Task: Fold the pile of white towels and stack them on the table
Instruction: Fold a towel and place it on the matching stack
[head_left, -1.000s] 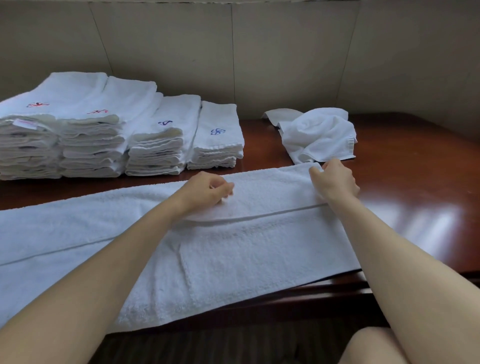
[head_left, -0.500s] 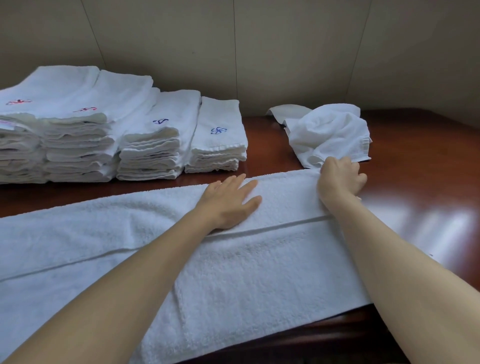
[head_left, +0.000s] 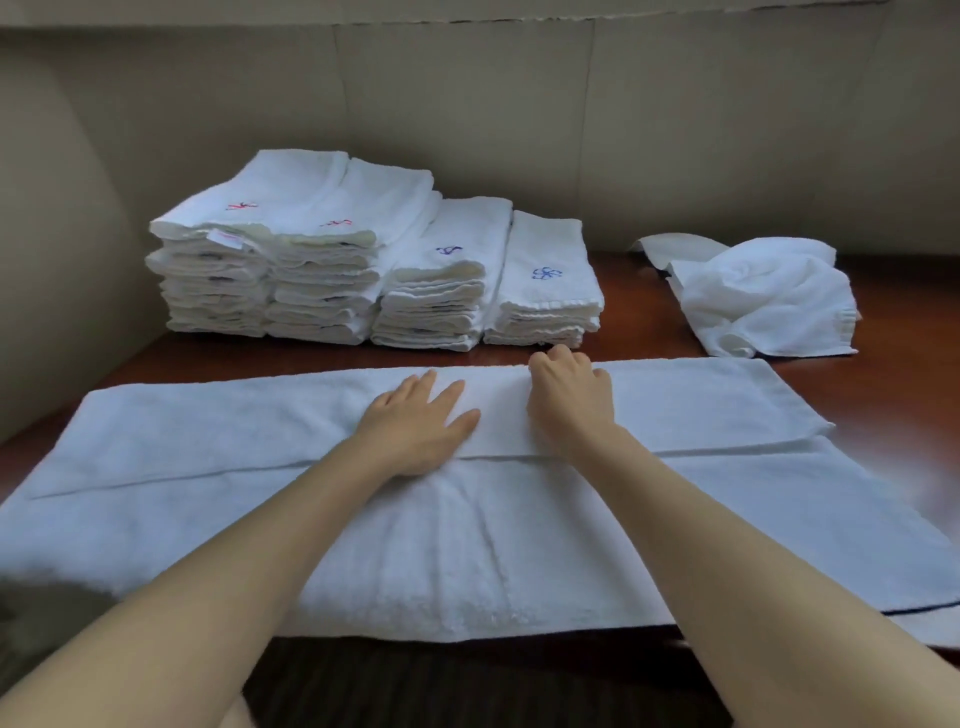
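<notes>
Long white towel (head_left: 260, 457) spread across bench (head_left: 883, 384), far strip folded over. Left hand (head_left: 421, 431) flat on fold, fingers straight, spread. Right hand (head_left: 569, 400) beside it, fingers curled over far edge, gripping towel. Folded stacks (head_left: 374, 270) behind towel; crumpled towel (head_left: 763, 296) behind, right.

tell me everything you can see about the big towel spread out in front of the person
The big towel is white terry cloth, spread lengthwise across the dark wooden table, its near edge at the table's front. Its far long edge is folded toward the person, forming a flap whose edge runs along the middle. Soft wrinkles fan out below the hands. The left hand lies flat on the flap, and the right hand, fingers curled, holds the far fold. It touches no stack.
</notes>
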